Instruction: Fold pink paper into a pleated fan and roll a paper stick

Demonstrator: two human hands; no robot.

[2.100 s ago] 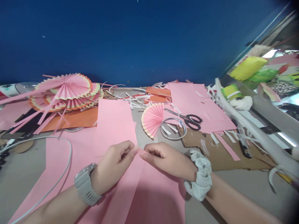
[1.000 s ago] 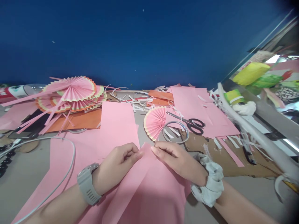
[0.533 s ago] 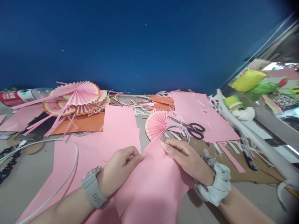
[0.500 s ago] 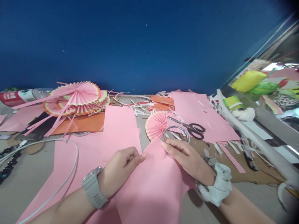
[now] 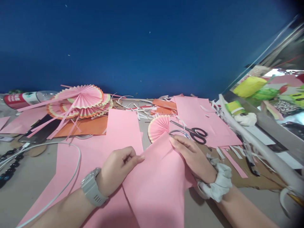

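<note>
A sheet of pink paper [image 5: 156,186] is raised in front of me, its upper edge pinched at both corners. My left hand [image 5: 121,167] is closed on the left end of that edge, thumb on top; a grey watch is on this wrist. At the right end, my right hand [image 5: 193,156] grips the other corner between thumb and fingers, and a pale scrunchie circles the wrist. Just beyond the edge lies a pleated pink paper fan [image 5: 158,127]. Black-handled scissors [image 5: 198,134] rest beside it, and a roll of tape [image 5: 181,132] is partly hidden by my right hand.
More pink sheets [image 5: 123,126] lie to the left, crossed by a white cable [image 5: 77,164]. Paper rosettes [image 5: 80,98] are stacked at the back left near a bottle [image 5: 23,98]. Right are pink sheets [image 5: 201,117], a box cutter [image 5: 253,166] and cardboard [image 5: 235,167].
My right hand has moved slightly right and my left hand slightly left, drawing the paper's upper edge wider. The edge now slants more, and the tape roll is more covered.
</note>
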